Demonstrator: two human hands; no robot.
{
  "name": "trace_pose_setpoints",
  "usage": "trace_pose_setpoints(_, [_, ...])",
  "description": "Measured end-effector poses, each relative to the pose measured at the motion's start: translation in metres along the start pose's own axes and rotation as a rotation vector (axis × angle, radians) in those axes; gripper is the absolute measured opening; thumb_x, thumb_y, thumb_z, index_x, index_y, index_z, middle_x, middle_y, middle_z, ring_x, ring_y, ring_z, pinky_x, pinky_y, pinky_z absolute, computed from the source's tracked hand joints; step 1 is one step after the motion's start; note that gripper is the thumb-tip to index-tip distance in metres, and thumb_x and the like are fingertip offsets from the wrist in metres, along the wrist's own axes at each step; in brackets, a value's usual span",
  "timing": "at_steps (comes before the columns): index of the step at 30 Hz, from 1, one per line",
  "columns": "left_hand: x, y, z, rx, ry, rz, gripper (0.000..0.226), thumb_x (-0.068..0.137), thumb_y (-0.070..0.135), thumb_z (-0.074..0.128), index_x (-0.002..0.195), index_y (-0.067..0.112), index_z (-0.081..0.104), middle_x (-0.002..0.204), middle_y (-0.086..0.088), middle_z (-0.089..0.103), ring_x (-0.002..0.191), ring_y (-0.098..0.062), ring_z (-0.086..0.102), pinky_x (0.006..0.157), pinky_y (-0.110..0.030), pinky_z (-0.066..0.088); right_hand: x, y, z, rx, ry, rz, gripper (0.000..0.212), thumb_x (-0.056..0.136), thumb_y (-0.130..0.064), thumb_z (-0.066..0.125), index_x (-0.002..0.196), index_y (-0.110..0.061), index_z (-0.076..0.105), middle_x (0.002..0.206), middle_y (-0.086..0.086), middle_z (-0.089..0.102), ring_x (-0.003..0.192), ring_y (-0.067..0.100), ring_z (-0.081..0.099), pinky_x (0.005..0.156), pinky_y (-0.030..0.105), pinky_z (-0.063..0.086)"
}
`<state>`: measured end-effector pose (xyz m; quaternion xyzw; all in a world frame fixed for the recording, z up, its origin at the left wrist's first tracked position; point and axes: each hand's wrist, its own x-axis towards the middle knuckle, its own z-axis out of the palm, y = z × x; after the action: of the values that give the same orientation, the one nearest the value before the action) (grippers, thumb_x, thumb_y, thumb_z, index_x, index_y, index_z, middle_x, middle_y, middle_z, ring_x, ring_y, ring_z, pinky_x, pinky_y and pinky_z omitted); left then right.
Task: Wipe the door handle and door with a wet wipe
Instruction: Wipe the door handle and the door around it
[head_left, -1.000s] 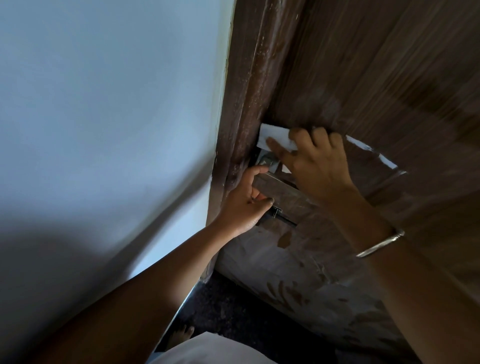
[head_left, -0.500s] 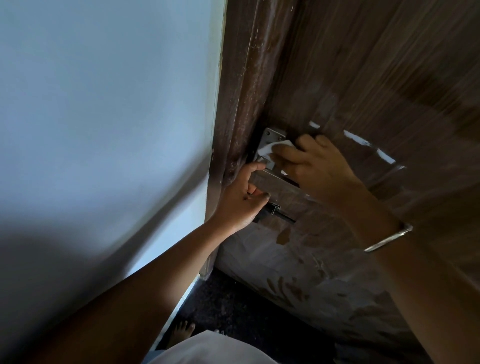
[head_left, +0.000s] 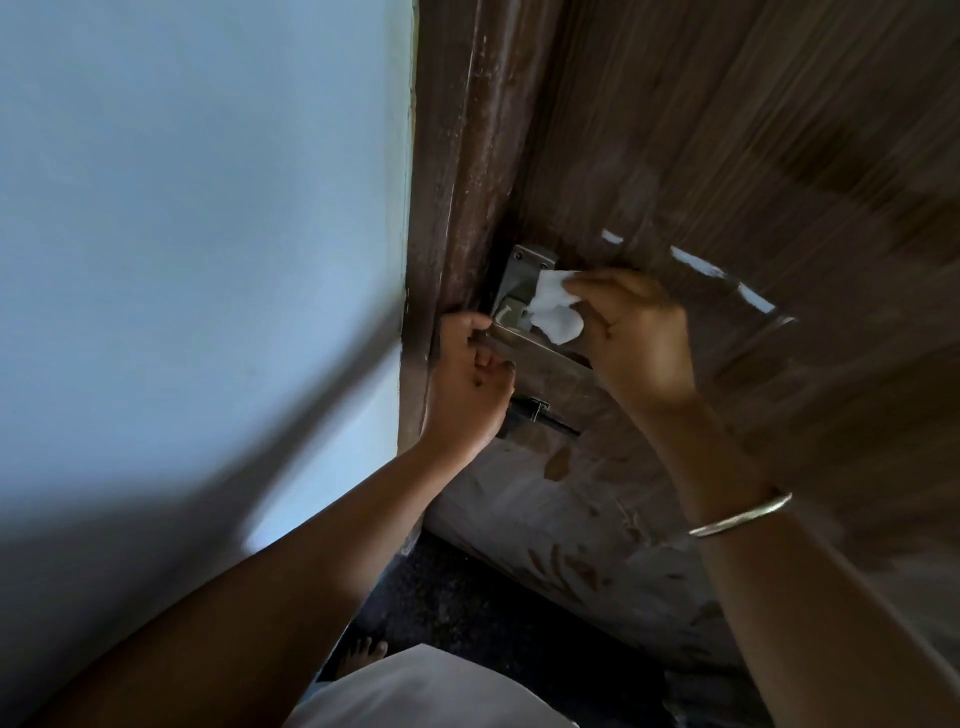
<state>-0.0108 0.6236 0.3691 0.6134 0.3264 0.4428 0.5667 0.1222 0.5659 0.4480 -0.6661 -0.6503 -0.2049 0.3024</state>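
Standing behind the person: both bare hands are working at the latch edge of the dark brown wood-grain door (head_left: 727, 156), which is filling the right half of the view, frame post (head_left: 457, 182) running up its left side, pale blue painted wall (head_left: 208, 234) beyond that. Right hand (head_left: 639, 343) is pinching a crumpled white wet wipe (head_left: 556, 312) between thumb and fingers, grip closed on it, wipe bunched and sticking out toward 9 o'clock from the hand. Wipe is pressing against the grey metal door handle plate (head_left: 522, 275), covering its right part; two screws are showing at the plate's top corner. Handle lever itself is mostly hidden behind the wipe and fingers, can't tell its shape. Left hand (head_left: 467, 384) is sitting at 7 o'clock from the plate, fingers curled in against the door edge just below the handle, thumb tip touching the plate's lower left corner; whether it is actually gripping anything, cannot tell. A small dark slide bolt (head_left: 535, 413) is showing just at 3 o'clock from the left hand's knuckles. Thin silver metal bangle (head_left: 743, 517) is sitting on the right wrist. Door's lower panel is looking worn and blotchy. Bare toes (head_left: 363, 652) are showing on the dark floor at 6 o'clock.
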Motion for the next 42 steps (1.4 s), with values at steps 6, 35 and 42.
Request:
trace_pose_setpoints(6, [0.0,-0.002,0.008,0.017,0.022,-0.108,0.029,0.07,0.011,0.052,0.078,0.033,0.036,0.065,-0.005,0.048,0.057,-0.02,0.049,0.052,-0.043,0.043,0.021,-0.04,0.02,-0.116,-0.207,-0.035,0.033,0.083,0.007,0.051,0.111,0.0,0.066,0.106,0.018,0.068,0.095,0.033,0.064,0.081,0.036,0.054])
trace_pose_setpoints(35, [0.004,0.012,-0.007,0.212,-0.043,0.165,0.048,0.079,0.003,0.062,0.123,0.005,0.042,0.098,0.008,0.058,0.083,0.007,0.06,0.069,-0.003,0.046,-0.022,-0.028,0.026,0.052,-0.19,-0.057,0.029,0.068,0.009,0.071,0.095,0.001,0.073,0.097,0.018,0.072,0.084,0.032,0.069,0.074,0.038,0.058])
trace_pose_setpoints(42, [-0.001,0.009,-0.011,0.212,-0.09,0.103,0.056,0.082,0.006,0.059,0.131,0.015,0.035,0.132,-0.004,0.051,0.086,-0.004,0.067,0.073,-0.008,0.051,-0.025,-0.01,0.0,0.381,0.114,0.442,0.006,0.083,-0.009,0.069,0.087,-0.007,0.073,0.085,-0.004,0.068,0.075,0.006,0.065,0.067,0.01,0.051])
